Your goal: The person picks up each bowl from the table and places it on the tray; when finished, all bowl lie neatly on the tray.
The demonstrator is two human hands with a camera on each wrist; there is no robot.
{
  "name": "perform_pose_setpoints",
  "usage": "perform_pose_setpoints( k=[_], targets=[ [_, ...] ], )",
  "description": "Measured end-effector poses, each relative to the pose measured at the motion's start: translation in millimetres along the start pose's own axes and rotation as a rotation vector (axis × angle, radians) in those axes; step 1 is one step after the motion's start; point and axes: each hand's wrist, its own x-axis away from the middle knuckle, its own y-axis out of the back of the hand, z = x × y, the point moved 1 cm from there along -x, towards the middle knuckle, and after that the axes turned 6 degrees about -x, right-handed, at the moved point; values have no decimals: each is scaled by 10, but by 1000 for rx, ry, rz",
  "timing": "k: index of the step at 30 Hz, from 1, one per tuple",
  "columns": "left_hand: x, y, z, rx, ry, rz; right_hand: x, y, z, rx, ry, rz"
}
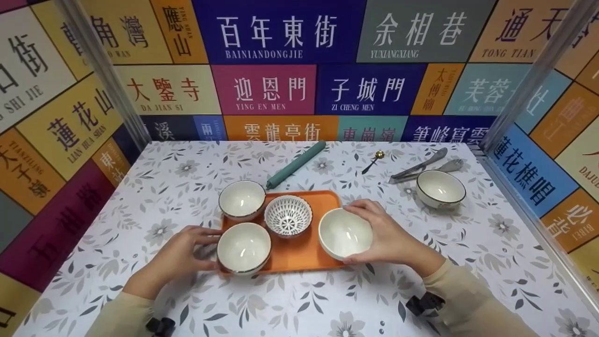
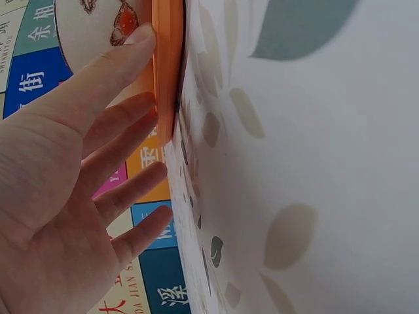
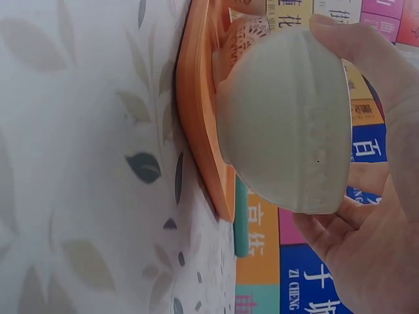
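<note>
My right hand grips a cream bowl by its rim, thumb and fingers on opposite sides. In the right wrist view this bowl has a plain pale outside, and its base is at the orange tray; whether it rests there I cannot tell. My left hand is at the left end of the orange tray, beside a dark-rimmed bowl. Seen from the left wrist, the left hand has extended fingers, the thumb touching the tray's edge. A patterned bowl and another dark-rimmed bowl stand on the tray's far side.
Behind the tray lies a green rolled cylinder. Farther right are a small spoon with a gold end, metal tongs and another dark-rimmed bowl. Panels printed with lettering enclose the flowered tabletop at back and sides.
</note>
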Motion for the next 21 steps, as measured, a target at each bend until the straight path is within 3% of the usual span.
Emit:
perform_pose_setpoints(
  k=[10,21],
  targets=[
    [8,-17,2,15,8,5,-89,-195,19,-26,-3,72],
    [13,-4,-1,6,9,0,-84,-235,-10,-58,-17,106]
  ],
)
